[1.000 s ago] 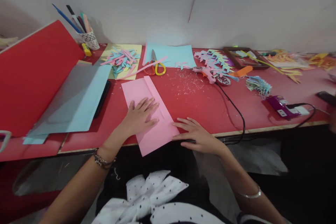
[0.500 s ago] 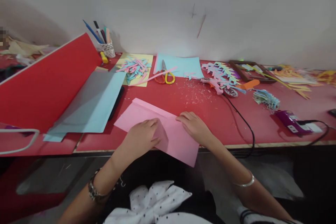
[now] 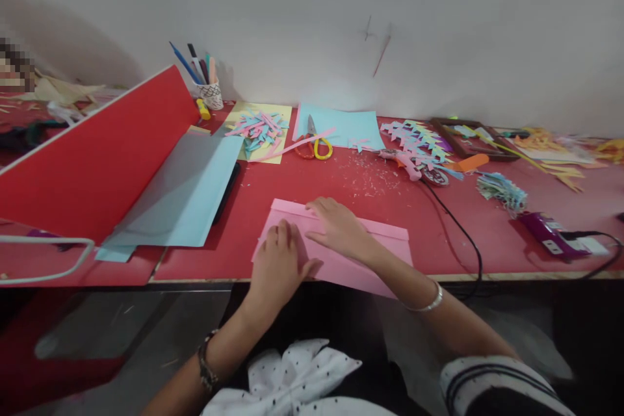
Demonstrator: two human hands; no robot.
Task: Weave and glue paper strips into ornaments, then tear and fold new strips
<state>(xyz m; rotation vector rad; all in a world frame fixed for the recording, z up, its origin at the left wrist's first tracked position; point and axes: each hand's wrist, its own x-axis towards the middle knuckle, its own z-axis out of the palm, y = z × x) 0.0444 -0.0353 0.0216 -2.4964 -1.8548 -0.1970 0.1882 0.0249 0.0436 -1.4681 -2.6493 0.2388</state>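
Observation:
A sheet of pink paper [image 3: 385, 247] lies at the table's front edge, its near part reaching past that edge. Along its far side runs a narrow folded strip. My left hand [image 3: 280, 263] rests on the left part of the sheet, fingers bent and the thumb spread to the right. Pressed on the sheet near the folded strip is my right hand [image 3: 338, 227], fingers extended and thumb apart. Neither hand grasps anything. Beyond the sheet, scissors [image 3: 312, 140] with red and yellow handles lie beside light blue paper [image 3: 346, 125].
A red board [image 3: 121, 143] stands slanted at left, with blue paper [image 3: 180, 198] before it. Cut strips [image 3: 258, 130] lie on yellow paper. A pen cup [image 3: 212, 95] stands behind. To the right are a pink glue gun [image 3: 407, 164], its black cord, and a purple power box [image 3: 550, 234].
The pink paper has turned to lie more nearly parallel to the table edge. My right hand has moved left along the folded strip, close to my left hand.

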